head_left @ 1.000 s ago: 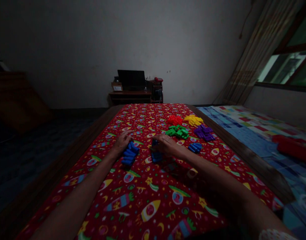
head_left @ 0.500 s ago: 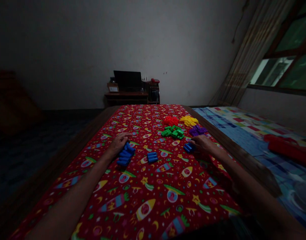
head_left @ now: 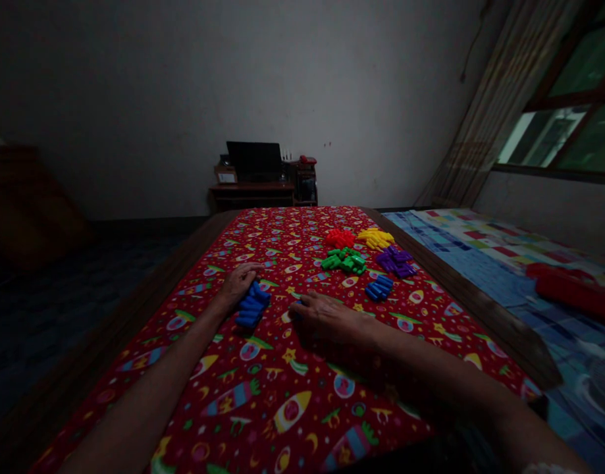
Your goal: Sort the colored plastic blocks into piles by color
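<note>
My left hand (head_left: 239, 284) rests on the cloth against a pile of blue plastic pieces (head_left: 253, 306), short and tube-like, its fingers loosely stretched out past the pile's far end. My right hand (head_left: 319, 315) reaches in from the right, fingers curled down and closed over the middle of the cloth. A trace of blue shows at its fingertips, where the small blue group is mostly covered. Further right lies another cluster of blue pieces (head_left: 379, 288), apart from both hands.
Beyond lie heaps of green (head_left: 344, 261), red (head_left: 340, 238), yellow (head_left: 376, 238) and purple pieces (head_left: 395, 261). A red patterned cloth (head_left: 292, 368) covers the table. A bed (head_left: 460, 263) stands at right; a desk with a monitor (head_left: 254, 160) stands by the far wall.
My right hand has left the right-hand blue cluster, which now shows more pieces, and moved left onto the small middle blue group. My left hand has stayed beside its pile.
</note>
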A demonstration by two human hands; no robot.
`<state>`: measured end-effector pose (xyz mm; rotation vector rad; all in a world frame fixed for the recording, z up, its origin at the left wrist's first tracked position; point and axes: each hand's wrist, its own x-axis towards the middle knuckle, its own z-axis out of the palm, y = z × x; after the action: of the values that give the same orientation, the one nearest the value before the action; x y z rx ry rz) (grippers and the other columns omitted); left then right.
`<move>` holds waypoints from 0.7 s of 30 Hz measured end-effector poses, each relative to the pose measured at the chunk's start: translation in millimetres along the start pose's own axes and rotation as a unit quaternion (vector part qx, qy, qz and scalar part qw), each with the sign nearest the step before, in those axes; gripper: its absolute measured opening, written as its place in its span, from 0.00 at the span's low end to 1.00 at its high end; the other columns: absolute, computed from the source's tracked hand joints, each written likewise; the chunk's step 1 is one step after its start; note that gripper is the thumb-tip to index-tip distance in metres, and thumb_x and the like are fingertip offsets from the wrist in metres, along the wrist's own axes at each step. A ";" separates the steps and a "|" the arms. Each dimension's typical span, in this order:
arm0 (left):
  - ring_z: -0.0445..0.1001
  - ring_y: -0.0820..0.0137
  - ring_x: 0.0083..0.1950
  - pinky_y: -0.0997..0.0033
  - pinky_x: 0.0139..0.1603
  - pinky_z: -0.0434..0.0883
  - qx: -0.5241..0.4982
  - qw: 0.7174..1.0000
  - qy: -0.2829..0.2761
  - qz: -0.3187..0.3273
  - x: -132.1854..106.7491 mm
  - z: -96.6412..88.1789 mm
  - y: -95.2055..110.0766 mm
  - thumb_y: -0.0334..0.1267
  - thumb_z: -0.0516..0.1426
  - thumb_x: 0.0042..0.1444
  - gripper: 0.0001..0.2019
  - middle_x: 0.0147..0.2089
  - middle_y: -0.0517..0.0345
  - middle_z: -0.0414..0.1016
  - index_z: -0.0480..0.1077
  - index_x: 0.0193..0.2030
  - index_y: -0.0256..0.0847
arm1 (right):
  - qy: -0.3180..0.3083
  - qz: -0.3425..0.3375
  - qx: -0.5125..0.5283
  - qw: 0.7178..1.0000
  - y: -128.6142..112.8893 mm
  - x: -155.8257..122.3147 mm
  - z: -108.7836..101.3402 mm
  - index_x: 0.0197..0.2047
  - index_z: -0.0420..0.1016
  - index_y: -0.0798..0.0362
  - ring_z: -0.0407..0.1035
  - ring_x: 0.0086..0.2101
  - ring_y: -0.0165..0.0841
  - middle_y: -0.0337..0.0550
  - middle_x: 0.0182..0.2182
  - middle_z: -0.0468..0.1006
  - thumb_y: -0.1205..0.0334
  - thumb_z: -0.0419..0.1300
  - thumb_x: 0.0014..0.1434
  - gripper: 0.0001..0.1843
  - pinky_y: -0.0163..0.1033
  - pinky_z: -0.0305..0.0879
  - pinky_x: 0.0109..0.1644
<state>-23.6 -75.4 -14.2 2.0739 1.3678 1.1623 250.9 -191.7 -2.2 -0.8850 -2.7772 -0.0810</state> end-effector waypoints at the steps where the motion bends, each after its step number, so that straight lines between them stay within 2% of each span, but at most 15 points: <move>1: 0.75 0.59 0.50 0.57 0.55 0.72 -0.002 1.000 0.002 0.002 0.2 0.2 0.2 0.47 0.50 0.52 0.19 0.49 0.49 0.78 0.77 0.40 0.39 | -0.010 0.003 0.002 1.000 2.8 -0.6 -0.3 0.60 0.65 0.55 0.68 0.49 0.38 0.54 0.51 0.73 0.65 0.60 0.61 0.24 0.40 0.65 0.50; 4: 0.75 0.60 0.49 0.59 0.51 0.74 -0.018 1.000 0.004 -0.005 1.5 1.5 -0.4 0.45 0.51 0.52 0.18 0.48 0.50 0.78 0.77 0.39 0.40 | 0.007 0.053 0.002 0.999 20.2 -12.6 -13.3 0.62 0.64 0.54 0.69 0.49 0.39 0.54 0.51 0.74 0.62 0.59 0.62 0.25 0.41 0.64 0.51; 7: 0.76 0.61 0.47 0.60 0.49 0.75 -0.025 1.000 0.000 -0.014 3.1 2.6 -1.7 0.45 0.51 0.51 0.18 0.48 0.51 0.79 0.77 0.40 0.40 | 0.021 0.154 -0.043 0.987 44.6 -34.7 -36.0 0.59 0.67 0.55 0.68 0.50 0.40 0.55 0.50 0.75 0.61 0.58 0.63 0.21 0.42 0.62 0.52; 12: 0.75 0.59 0.51 0.58 0.57 0.70 0.004 1.000 0.000 -0.006 3.2 1.5 -2.2 0.45 0.50 0.51 0.18 0.49 0.49 0.79 0.77 0.39 0.40 | -0.060 0.254 -0.125 0.957 77.4 -69.9 -61.1 0.45 0.75 0.56 0.71 0.42 0.38 0.53 0.40 0.79 0.59 0.58 0.64 0.11 0.38 0.59 0.44; 14: 0.75 0.58 0.52 0.57 0.58 0.69 0.011 1.000 0.001 -0.003 2.4 0.8 -1.8 0.46 0.50 0.51 0.18 0.49 0.49 0.79 0.77 0.40 0.40 | -0.069 0.269 -0.144 0.950 82.7 -79.9 -61.1 0.42 0.77 0.56 0.72 0.40 0.38 0.52 0.37 0.79 0.57 0.58 0.64 0.12 0.37 0.58 0.43; 17: 0.75 0.59 0.51 0.59 0.56 0.71 0.005 1.000 -0.004 -0.007 1.7 0.5 -1.4 0.45 0.50 0.52 0.18 0.49 0.50 0.78 0.77 0.41 0.40 | -0.032 0.254 -0.153 0.955 84.3 -88.8 -56.7 0.41 0.77 0.57 0.71 0.42 0.38 0.52 0.37 0.79 0.57 0.56 0.65 0.13 0.37 0.57 0.44; 21: 0.76 0.61 0.47 0.61 0.51 0.73 -0.015 1.000 -0.010 -0.020 1.8 1.5 -0.9 0.45 0.51 0.51 0.18 0.46 0.51 0.79 0.77 0.41 0.40 | 0.024 0.210 -0.122 0.970 76.7 -77.8 -57.0 0.40 0.77 0.57 0.70 0.43 0.36 0.51 0.38 0.80 0.60 0.52 0.68 0.14 0.37 0.58 0.45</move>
<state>-22.6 -73.3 -14.9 2.0219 1.3675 1.1349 368.1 -179.8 34.2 -1.4907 -2.5064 -0.3708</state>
